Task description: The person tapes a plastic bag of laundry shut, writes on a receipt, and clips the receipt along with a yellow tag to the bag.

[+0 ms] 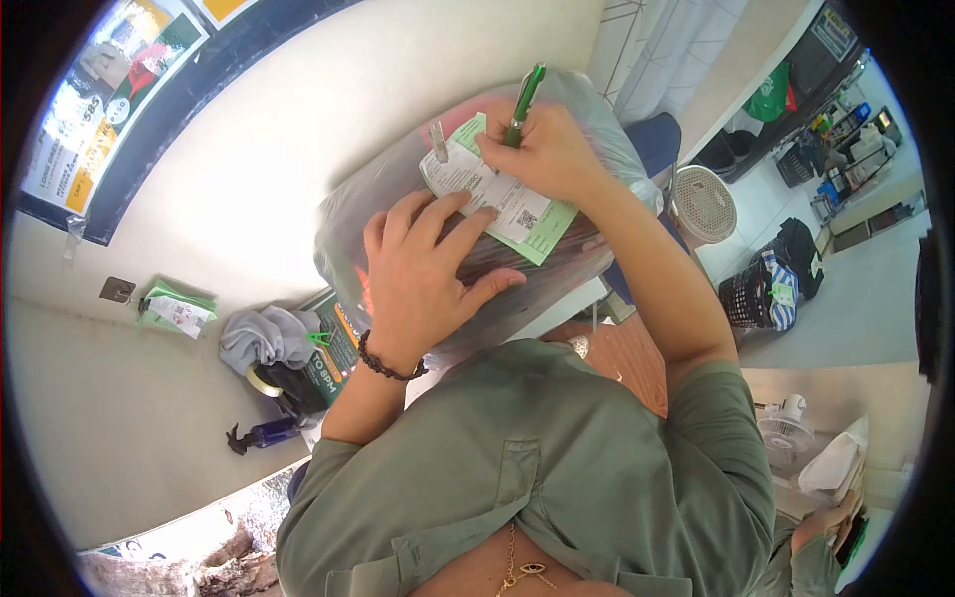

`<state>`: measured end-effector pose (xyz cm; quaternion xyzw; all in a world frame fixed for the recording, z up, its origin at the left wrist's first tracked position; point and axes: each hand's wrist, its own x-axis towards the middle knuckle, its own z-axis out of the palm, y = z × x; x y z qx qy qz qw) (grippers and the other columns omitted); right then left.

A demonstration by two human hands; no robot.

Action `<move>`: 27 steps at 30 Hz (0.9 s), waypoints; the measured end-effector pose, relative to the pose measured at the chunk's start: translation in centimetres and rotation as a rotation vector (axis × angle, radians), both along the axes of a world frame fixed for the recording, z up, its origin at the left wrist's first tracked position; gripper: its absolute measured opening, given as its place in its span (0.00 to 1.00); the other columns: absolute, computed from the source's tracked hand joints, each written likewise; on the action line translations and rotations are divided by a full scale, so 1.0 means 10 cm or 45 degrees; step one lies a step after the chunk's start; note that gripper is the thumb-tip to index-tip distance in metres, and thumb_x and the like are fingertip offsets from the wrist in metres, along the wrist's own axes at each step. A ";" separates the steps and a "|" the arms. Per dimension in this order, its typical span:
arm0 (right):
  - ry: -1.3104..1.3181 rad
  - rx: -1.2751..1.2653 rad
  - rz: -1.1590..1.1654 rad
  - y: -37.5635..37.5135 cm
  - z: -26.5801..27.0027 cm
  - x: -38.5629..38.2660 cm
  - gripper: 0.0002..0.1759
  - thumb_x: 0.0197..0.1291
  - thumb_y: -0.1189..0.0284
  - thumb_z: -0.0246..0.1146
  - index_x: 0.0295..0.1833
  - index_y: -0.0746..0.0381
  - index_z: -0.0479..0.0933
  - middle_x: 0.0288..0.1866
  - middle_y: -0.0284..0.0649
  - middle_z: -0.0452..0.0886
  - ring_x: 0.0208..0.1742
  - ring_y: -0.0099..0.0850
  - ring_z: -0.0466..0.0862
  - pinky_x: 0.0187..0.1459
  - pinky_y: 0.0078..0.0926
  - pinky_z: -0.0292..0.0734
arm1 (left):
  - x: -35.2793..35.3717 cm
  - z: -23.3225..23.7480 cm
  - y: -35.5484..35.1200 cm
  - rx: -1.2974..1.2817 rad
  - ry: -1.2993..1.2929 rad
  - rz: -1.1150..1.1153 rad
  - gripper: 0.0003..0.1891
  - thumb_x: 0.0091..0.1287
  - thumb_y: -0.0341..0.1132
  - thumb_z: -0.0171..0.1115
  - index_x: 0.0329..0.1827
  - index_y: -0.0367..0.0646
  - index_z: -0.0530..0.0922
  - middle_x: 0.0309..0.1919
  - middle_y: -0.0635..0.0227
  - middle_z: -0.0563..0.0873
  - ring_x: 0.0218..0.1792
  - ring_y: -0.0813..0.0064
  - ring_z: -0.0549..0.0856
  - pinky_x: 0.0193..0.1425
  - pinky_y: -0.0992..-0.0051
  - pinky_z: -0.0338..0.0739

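A large clear plastic bag (378, 189) stuffed with what looks like folded cloth lies in front of me. On top of it rest a green slip (538, 247) and a white printed receipt (511, 195) with a QR code. A strip of clear tape (438, 142) shows at the papers' upper left corner. My right hand (545, 149) grips a green pen (524, 104), its tip hidden behind my fingers over the papers. Spread flat, my left hand (423, 264) presses the bag, fingertips touching the receipt's lower edge.
Left of me are a bundle of green slips (177, 307) against the wall, a grey cloth (267, 338), a tape roll (263, 381) and a blue spray bottle (267, 434). To the right stand a round white basket (703, 206), a black laundry basket (748, 296) and a fan (786, 428).
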<state>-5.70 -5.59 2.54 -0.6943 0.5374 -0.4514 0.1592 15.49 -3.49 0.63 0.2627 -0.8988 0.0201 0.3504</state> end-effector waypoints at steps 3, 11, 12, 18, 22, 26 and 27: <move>0.014 -0.047 0.004 -0.03 -0.03 0.00 0.09 0.56 0.69 0.64 0.30 0.63 0.74 0.22 0.41 0.76 0.23 0.32 0.74 0.31 0.30 0.72 | 0.00 0.01 0.01 0.031 -0.013 0.022 0.29 0.50 0.63 0.70 0.50 0.54 0.85 0.53 0.72 0.83 0.58 0.61 0.76 0.60 0.59 0.64; -0.071 0.000 -0.052 -0.02 0.01 -0.02 0.13 0.61 0.68 0.66 0.27 0.62 0.73 0.20 0.31 0.76 0.24 0.18 0.72 0.28 0.24 0.67 | 0.01 0.01 0.01 0.035 -0.007 0.017 0.29 0.49 0.62 0.71 0.50 0.54 0.85 0.53 0.72 0.83 0.57 0.61 0.76 0.59 0.59 0.65; -0.070 0.026 -0.059 -0.01 0.01 -0.01 0.12 0.59 0.67 0.66 0.28 0.62 0.74 0.20 0.33 0.76 0.24 0.21 0.73 0.28 0.25 0.68 | 0.01 0.01 0.01 0.035 -0.006 0.017 0.29 0.49 0.62 0.71 0.50 0.54 0.85 0.53 0.72 0.83 0.57 0.61 0.76 0.59 0.59 0.65; -0.034 0.049 -0.031 -0.02 -0.01 -0.01 0.12 0.57 0.66 0.66 0.31 0.62 0.75 0.20 0.38 0.76 0.23 0.27 0.74 0.29 0.29 0.71 | 0.00 0.01 0.01 0.024 0.001 0.006 0.29 0.50 0.62 0.70 0.50 0.53 0.85 0.52 0.71 0.83 0.57 0.61 0.76 0.58 0.59 0.65; 0.019 -0.009 0.010 -0.04 -0.06 -0.01 0.12 0.57 0.65 0.66 0.31 0.62 0.75 0.20 0.38 0.75 0.23 0.27 0.74 0.30 0.30 0.71 | 0.00 0.00 0.00 0.019 0.001 0.008 0.29 0.50 0.62 0.70 0.49 0.53 0.85 0.52 0.71 0.83 0.57 0.61 0.76 0.58 0.59 0.64; -0.158 0.067 -0.082 -0.06 -0.05 -0.05 0.12 0.59 0.65 0.66 0.31 0.62 0.75 0.19 0.36 0.75 0.22 0.23 0.74 0.28 0.28 0.70 | 0.01 0.01 0.01 0.028 -0.011 0.020 0.29 0.50 0.63 0.70 0.49 0.54 0.85 0.53 0.72 0.83 0.58 0.61 0.76 0.60 0.59 0.64; -0.274 0.083 -0.065 -0.08 -0.05 -0.07 0.12 0.60 0.66 0.66 0.30 0.62 0.75 0.19 0.34 0.76 0.22 0.22 0.74 0.27 0.26 0.70 | 0.01 0.01 0.01 0.032 -0.012 0.020 0.29 0.50 0.63 0.70 0.49 0.54 0.85 0.53 0.72 0.83 0.58 0.61 0.76 0.60 0.59 0.64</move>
